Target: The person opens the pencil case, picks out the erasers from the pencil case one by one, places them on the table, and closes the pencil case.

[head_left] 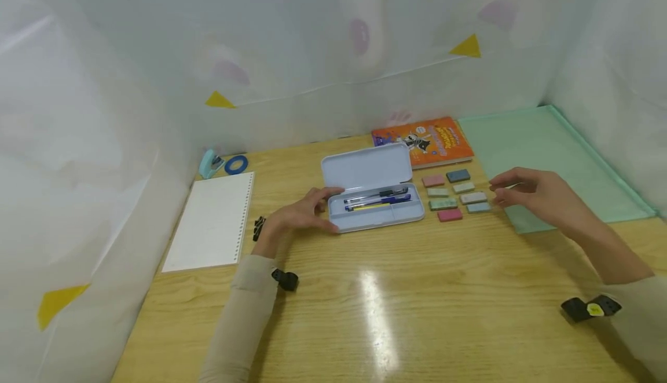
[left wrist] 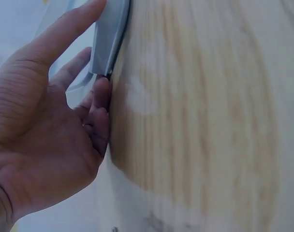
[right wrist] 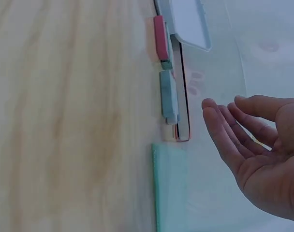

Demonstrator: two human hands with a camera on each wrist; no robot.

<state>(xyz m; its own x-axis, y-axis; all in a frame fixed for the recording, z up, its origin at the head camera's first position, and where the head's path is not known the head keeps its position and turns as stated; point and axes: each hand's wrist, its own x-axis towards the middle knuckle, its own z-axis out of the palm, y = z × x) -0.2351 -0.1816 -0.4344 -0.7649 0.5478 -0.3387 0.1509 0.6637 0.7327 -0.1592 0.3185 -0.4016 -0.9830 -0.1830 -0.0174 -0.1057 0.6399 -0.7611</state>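
Note:
A light blue pencil case lies on the table with its lid raised. Several pens rest in its back compartment. At the case's left end, my left hand holds it, thumb at the front edge and fingers round the side. Right of the case sit two columns of small coloured blocks that look like erasers, among them a dark blue one, a red one and a light blue one. Beside the right column hovers my right hand, its fingers loosely bent and nothing between them.
An orange book lies behind the case. A pale green mat covers the back right. On the left are a spiral notebook, black binder clips, a blue tape roll and a turquoise tape dispenser. Plastic sheeting surrounds the table.

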